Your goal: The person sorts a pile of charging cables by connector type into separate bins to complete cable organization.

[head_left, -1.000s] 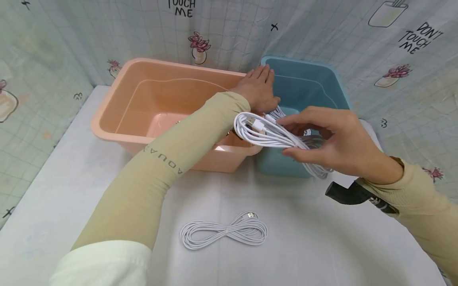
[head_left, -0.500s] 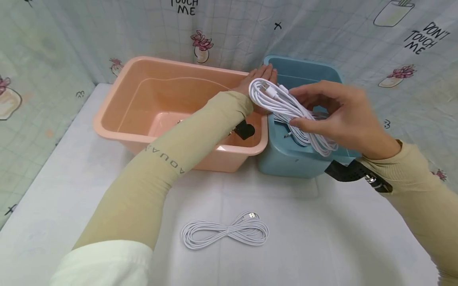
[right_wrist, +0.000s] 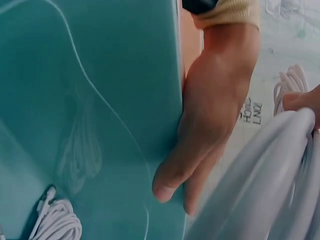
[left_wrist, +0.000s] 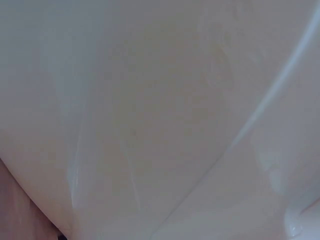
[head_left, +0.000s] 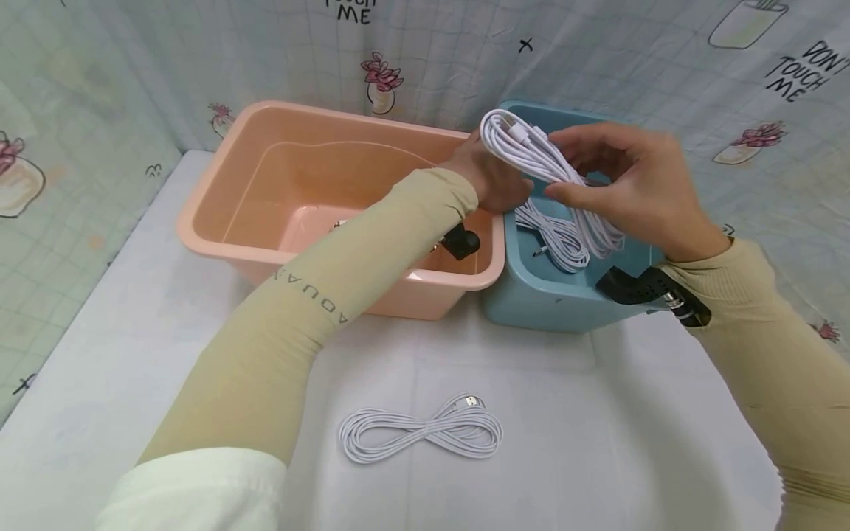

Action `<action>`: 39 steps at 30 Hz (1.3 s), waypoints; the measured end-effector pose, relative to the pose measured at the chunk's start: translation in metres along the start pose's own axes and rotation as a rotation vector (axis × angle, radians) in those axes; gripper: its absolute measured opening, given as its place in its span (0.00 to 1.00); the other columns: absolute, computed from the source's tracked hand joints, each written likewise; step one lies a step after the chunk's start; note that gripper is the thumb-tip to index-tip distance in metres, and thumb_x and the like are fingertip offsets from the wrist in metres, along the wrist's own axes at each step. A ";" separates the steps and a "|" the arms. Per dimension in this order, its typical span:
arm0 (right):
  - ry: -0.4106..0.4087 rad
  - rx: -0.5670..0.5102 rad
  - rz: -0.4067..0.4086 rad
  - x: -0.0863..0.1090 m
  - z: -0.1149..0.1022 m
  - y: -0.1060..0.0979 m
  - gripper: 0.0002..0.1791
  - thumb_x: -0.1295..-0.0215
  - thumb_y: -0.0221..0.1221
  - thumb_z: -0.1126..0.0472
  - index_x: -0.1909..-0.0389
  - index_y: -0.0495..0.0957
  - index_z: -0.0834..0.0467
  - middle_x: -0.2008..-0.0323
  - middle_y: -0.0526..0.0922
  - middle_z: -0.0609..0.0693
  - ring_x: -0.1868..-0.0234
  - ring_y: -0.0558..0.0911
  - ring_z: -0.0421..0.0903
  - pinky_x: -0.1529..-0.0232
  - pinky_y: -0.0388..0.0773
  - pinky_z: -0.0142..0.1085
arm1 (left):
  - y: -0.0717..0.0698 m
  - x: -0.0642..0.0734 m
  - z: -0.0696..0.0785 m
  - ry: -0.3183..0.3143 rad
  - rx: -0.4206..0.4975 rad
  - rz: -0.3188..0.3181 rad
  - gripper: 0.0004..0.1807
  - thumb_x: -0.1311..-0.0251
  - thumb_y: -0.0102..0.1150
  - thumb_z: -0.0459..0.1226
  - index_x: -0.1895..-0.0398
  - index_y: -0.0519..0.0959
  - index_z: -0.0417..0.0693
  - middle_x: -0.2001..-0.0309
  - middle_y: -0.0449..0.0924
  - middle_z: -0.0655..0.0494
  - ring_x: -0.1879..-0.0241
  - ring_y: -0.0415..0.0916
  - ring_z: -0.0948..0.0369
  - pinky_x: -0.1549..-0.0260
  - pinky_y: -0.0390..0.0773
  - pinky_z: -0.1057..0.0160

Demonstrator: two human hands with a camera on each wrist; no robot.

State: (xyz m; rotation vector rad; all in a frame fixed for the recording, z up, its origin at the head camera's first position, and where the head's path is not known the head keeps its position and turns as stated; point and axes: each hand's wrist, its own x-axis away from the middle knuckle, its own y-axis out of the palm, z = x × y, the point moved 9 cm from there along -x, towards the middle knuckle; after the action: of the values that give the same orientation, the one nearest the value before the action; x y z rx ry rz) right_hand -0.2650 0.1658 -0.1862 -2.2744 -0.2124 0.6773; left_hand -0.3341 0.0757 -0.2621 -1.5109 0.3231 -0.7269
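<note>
My right hand [head_left: 634, 181] pinches a coiled white USB cable [head_left: 527, 151] between thumb and fingers, above the blue bin [head_left: 551, 306]. Its loops fill the lower right of the right wrist view, close to the lens. My left hand [head_left: 488, 177] rests over the adjoining rims of the peach bin [head_left: 292, 259] and the blue bin, its fingers partly hidden by the held cable. In the right wrist view, the left thumb [right_wrist: 167, 187] lies against the blue wall with the fingers extended. More coiled white cable [head_left: 558, 240] lies inside the blue bin.
Another white USB cable [head_left: 421, 429], coiled in a figure eight, lies on the white-covered table [head_left: 531, 472] in front of the bins. A patterned curtain [head_left: 438, 66] hangs close behind them. Small items in the peach bin are mostly hidden by my left forearm.
My right hand has lifted the coiled cable up and away, from in front of the bins to over the blue bin. My left hand stays on the rims.
</note>
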 end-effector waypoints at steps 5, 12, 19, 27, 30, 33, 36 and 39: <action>0.041 -0.014 0.022 -0.008 0.013 -0.003 0.27 0.51 0.71 0.70 0.46 0.81 0.57 0.60 0.83 0.36 0.61 0.82 0.37 0.56 0.78 0.16 | 0.001 -0.002 -0.011 -0.097 0.198 0.012 0.35 0.32 0.37 0.55 0.23 0.50 0.60 0.22 0.50 0.62 0.24 0.49 0.60 0.22 0.47 0.61; 0.133 -0.025 0.047 -0.016 0.038 -0.006 0.26 0.49 0.71 0.66 0.45 0.81 0.55 0.62 0.83 0.34 0.62 0.82 0.35 0.57 0.77 0.15 | 0.006 -0.008 -0.008 -0.074 0.065 -0.031 0.43 0.31 0.29 0.56 0.22 0.29 0.48 0.20 0.24 0.57 0.20 0.22 0.57 0.20 0.27 0.55; 0.205 0.025 0.053 -0.024 0.057 -0.008 0.26 0.46 0.71 0.60 0.43 0.80 0.51 0.62 0.81 0.31 0.64 0.81 0.31 0.58 0.75 0.14 | 0.008 -0.007 -0.008 -0.074 0.033 -0.043 0.44 0.29 0.26 0.56 0.24 0.21 0.46 0.21 0.16 0.53 0.21 0.17 0.54 0.21 0.26 0.53; 0.280 0.053 0.064 -0.036 0.077 -0.010 0.27 0.45 0.70 0.54 0.42 0.79 0.48 0.63 0.80 0.32 0.64 0.81 0.29 0.60 0.74 0.14 | 0.010 -0.007 -0.010 -0.097 0.016 -0.054 0.43 0.28 0.24 0.58 0.25 0.21 0.45 0.23 0.14 0.50 0.21 0.16 0.52 0.21 0.26 0.53; 0.309 0.056 0.068 -0.038 0.084 -0.011 0.27 0.45 0.71 0.53 0.42 0.79 0.46 0.62 0.80 0.32 0.63 0.81 0.29 0.59 0.76 0.15 | 0.010 -0.007 -0.010 -0.101 0.012 -0.042 0.43 0.28 0.24 0.58 0.24 0.22 0.44 0.22 0.15 0.49 0.21 0.17 0.52 0.21 0.27 0.53; 0.319 0.051 0.074 -0.039 0.089 -0.012 0.28 0.45 0.71 0.53 0.42 0.79 0.46 0.62 0.80 0.32 0.62 0.81 0.28 0.57 0.77 0.15 | 0.009 -0.006 -0.010 -0.101 0.009 -0.031 0.43 0.28 0.24 0.57 0.24 0.24 0.44 0.22 0.16 0.49 0.20 0.18 0.52 0.20 0.28 0.53; 0.324 0.036 0.079 -0.039 0.093 -0.013 0.28 0.46 0.71 0.53 0.42 0.79 0.47 0.62 0.80 0.31 0.62 0.81 0.28 0.58 0.77 0.15 | 0.010 -0.007 -0.010 -0.099 0.013 -0.031 0.43 0.29 0.24 0.58 0.23 0.24 0.44 0.22 0.16 0.49 0.20 0.18 0.52 0.20 0.28 0.53; 0.335 0.023 0.079 -0.039 0.098 -0.012 0.27 0.46 0.71 0.53 0.42 0.79 0.47 0.63 0.80 0.31 0.62 0.81 0.29 0.59 0.76 0.14 | 0.010 -0.007 -0.011 -0.100 0.021 -0.039 0.43 0.29 0.24 0.58 0.24 0.23 0.44 0.22 0.16 0.49 0.21 0.18 0.52 0.20 0.27 0.54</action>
State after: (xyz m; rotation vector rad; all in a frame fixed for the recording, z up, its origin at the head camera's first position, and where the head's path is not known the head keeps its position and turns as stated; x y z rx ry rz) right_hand -0.3490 0.2211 -0.2192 -2.3426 0.0465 0.3265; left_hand -0.3436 0.0704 -0.2746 -1.5316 0.2103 -0.6805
